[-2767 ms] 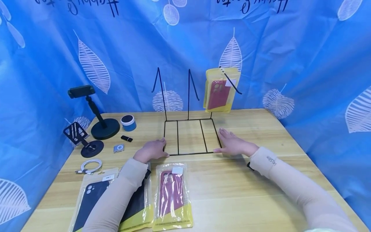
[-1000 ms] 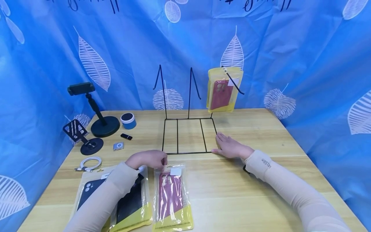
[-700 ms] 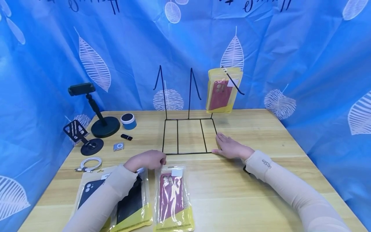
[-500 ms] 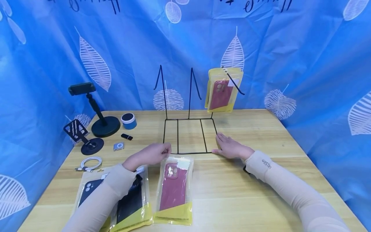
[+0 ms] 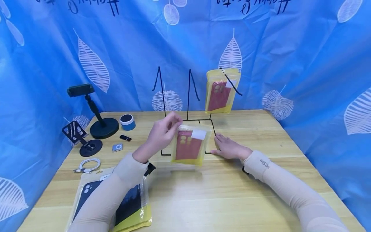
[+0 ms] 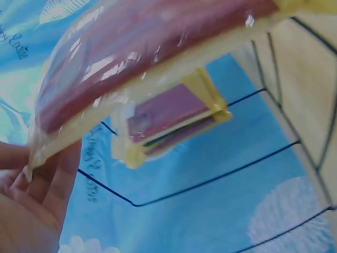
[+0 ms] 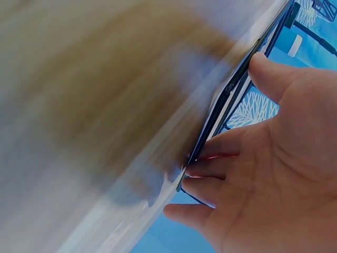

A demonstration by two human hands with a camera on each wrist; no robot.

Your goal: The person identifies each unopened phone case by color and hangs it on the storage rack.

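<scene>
My left hand (image 5: pixel 159 137) pinches the top edge of a clear-and-yellow pouch with a dark pink phone case (image 5: pixel 188 148) inside, lifted above the table. The left wrist view shows this pouch (image 6: pixel 147 47) tilted across the top, its corner between thumb and fingers. Behind it stands a black wire rack (image 5: pixel 188 95) with three raised hooks. Similar pouches (image 5: pixel 219 95) hang on the rack's right hook; the middle and left hooks are bare. My right hand (image 5: pixel 230 147) rests against the right side of the rack's base, thumb and fingertips touching the wire (image 7: pixel 226 95).
Pouches with dark phone cases (image 5: pixel 128 203) lie at the front left, partly under my left sleeve. Farther left are a coiled white cable (image 5: pixel 90 164), two black phone stands (image 5: pixel 105 128), a blue round tub (image 5: pixel 128 122), a small silver player (image 5: pixel 117 147) and a black stick (image 5: pixel 125 138).
My left hand has left the rack's base, taken the pink-case pouch from the table and raised it forward toward the rack. My right hand stays at the rack's right side.
</scene>
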